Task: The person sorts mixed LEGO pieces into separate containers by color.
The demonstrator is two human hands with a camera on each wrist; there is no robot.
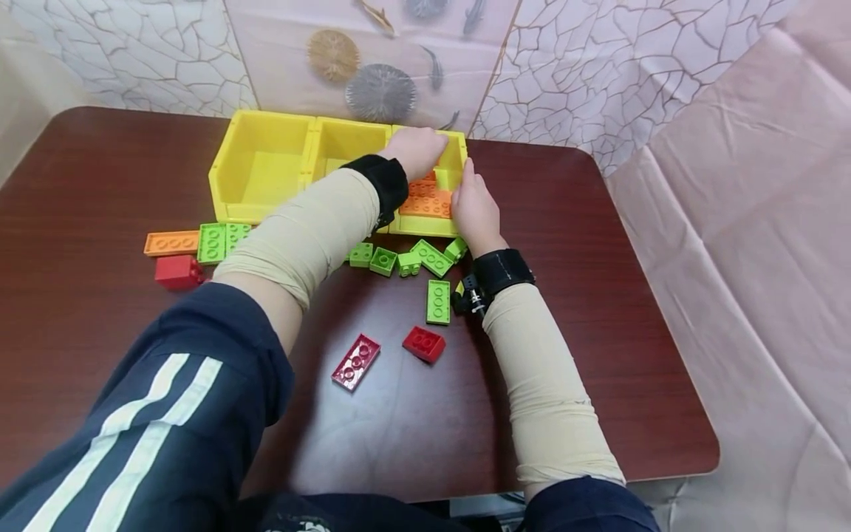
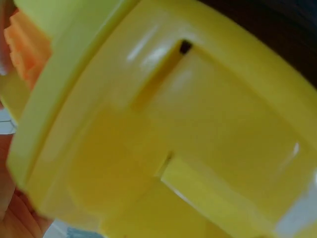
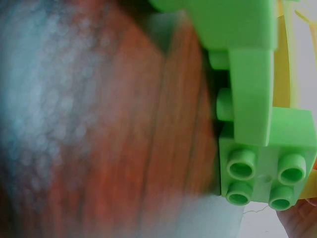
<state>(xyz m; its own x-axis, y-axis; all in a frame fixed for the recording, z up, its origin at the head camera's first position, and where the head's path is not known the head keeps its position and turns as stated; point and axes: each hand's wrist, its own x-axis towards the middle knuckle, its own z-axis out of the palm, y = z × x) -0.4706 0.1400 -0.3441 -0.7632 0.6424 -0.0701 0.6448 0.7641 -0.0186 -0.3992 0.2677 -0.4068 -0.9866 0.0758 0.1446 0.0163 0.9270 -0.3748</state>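
Three yellow bins stand side by side at the back of the table. My left hand [image 1: 417, 151] reaches across to the rightmost bin [image 1: 425, 225] and grips its back rim, fingertips hidden. Along that bin's right wall lies my right hand [image 1: 476, 210], at least one finger straight against it. Orange bricks [image 1: 425, 203] lie inside this bin. Close yellow plastic [image 2: 223, 109] fills most of the left wrist view. In the right wrist view, green bricks [image 3: 265, 171] stand near the right hand.
Several green bricks [image 1: 383, 261] line the bins' front. Two red bricks, one dark [image 1: 355, 362] and one brighter [image 1: 424, 344], lie nearer the front edge. At left are an orange brick [image 1: 171, 243] and a red brick [image 1: 178, 273]. A patterned wall covering [image 1: 598, 81] rises behind the table.
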